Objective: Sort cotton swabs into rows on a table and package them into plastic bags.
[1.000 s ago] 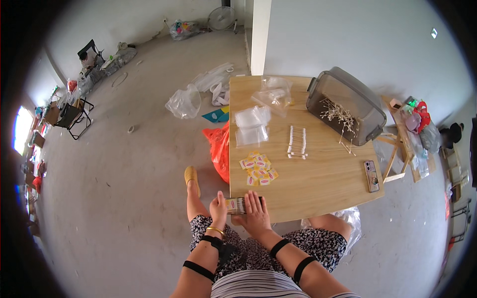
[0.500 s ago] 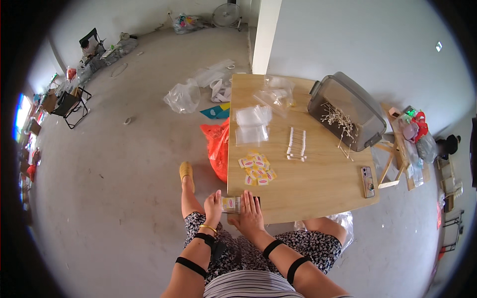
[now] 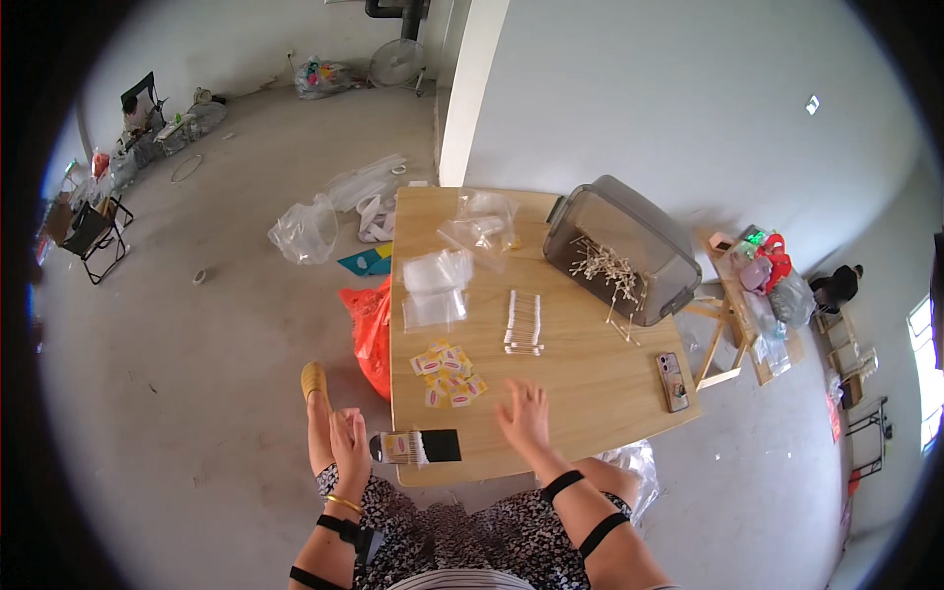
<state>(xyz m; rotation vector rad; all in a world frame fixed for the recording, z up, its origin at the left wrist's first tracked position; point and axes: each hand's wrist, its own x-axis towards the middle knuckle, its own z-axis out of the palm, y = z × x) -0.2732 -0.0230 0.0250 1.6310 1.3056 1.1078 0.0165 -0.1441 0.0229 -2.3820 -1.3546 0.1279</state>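
Observation:
At the table's near left corner lies a clear pouch of cotton swabs (image 3: 401,447) with a yellow-white card in it. A flat black piece (image 3: 442,445) extends from its right end. My left hand (image 3: 348,447) is beside the pouch's left end, past the table edge, fingers drawn together; what they hold, if anything, is hidden. My right hand (image 3: 526,418) hovers over the table to the right of the pouch, fingers apart and nothing in them. Beyond it is a row of loose cotton swabs (image 3: 524,323). Yellow-white cards (image 3: 447,376) lie scattered to its left.
Clear plastic bags (image 3: 435,285) are stacked at the table's left. A grey translucent bin (image 3: 678,258) lies tipped on its side, cotton swabs (image 3: 610,267) spilling from it. A phone (image 3: 673,382) lies near the right edge. A red bag (image 3: 366,334) hangs by the left edge.
My right hand has come off the pouch and moved right, its fingers opening. The black piece is now uncovered. My left hand stays by the pouch's left end. The whole view has shifted.

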